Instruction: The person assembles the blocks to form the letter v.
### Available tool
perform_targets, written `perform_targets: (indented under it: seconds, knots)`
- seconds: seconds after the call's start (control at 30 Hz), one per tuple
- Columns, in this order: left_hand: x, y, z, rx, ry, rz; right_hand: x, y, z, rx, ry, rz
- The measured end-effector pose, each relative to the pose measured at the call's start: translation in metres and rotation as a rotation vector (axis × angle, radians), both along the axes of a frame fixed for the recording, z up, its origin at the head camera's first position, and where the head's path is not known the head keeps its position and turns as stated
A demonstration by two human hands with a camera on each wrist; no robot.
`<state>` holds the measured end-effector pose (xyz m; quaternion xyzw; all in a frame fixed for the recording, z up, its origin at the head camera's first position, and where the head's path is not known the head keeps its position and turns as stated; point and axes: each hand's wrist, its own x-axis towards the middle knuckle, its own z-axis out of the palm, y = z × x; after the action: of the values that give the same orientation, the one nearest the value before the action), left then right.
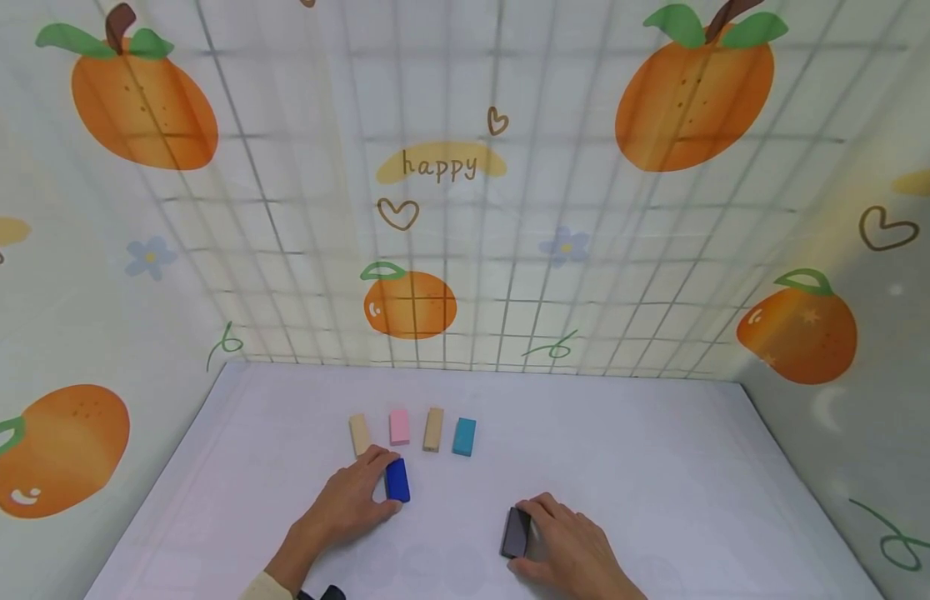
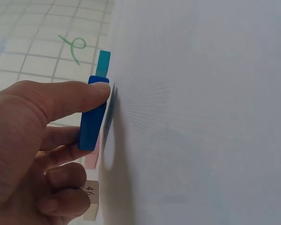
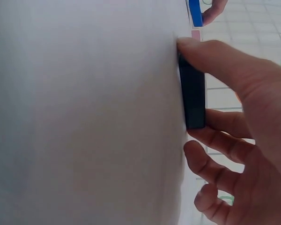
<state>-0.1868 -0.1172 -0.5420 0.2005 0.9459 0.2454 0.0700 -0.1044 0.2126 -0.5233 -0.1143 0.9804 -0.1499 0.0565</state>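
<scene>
My left hand [image 1: 348,502] pinches a blue block [image 1: 397,481] between thumb and fingers, left of the table's middle. In the left wrist view a gap with shadow shows between that blue block [image 2: 92,119] and the tabletop, so it seems slightly raised. To the right, my right hand [image 1: 573,543] grips a dark grey block [image 1: 515,533] by its two ends. The right wrist view shows this dark block [image 3: 193,96] close against the table; whether it touches is hard to tell. Beyond the left hand stands a natural wood block [image 1: 359,433], its near end close to the fingers.
A loose row runs along the back: a pink block [image 1: 399,427], a second natural wood block [image 1: 432,430] and a teal block [image 1: 465,437]. The white table [image 1: 630,458] ends at a fabric curtain [image 1: 465,242] printed with oranges, which also hangs on both sides.
</scene>
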Motion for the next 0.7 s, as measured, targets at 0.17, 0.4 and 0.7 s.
perform_targets:
  seconds: [0.17, 0.4, 0.7]
  knots:
    - [0.0003, 0.0021, 0.0017, -0.006, 0.0, 0.01, 0.0001, -0.0004, 0.0006, 0.002, -0.007, 0.003]
    - [0.0013, 0.0038, 0.0033, 0.0, 0.035, -0.003, -0.0002, -0.0009, 0.002, 0.017, -0.059, -0.031]
    - [0.0031, 0.0094, 0.0066, 0.008, 0.011, -0.007, 0.0, -0.0007, 0.0043, 0.006, -0.087, -0.041]
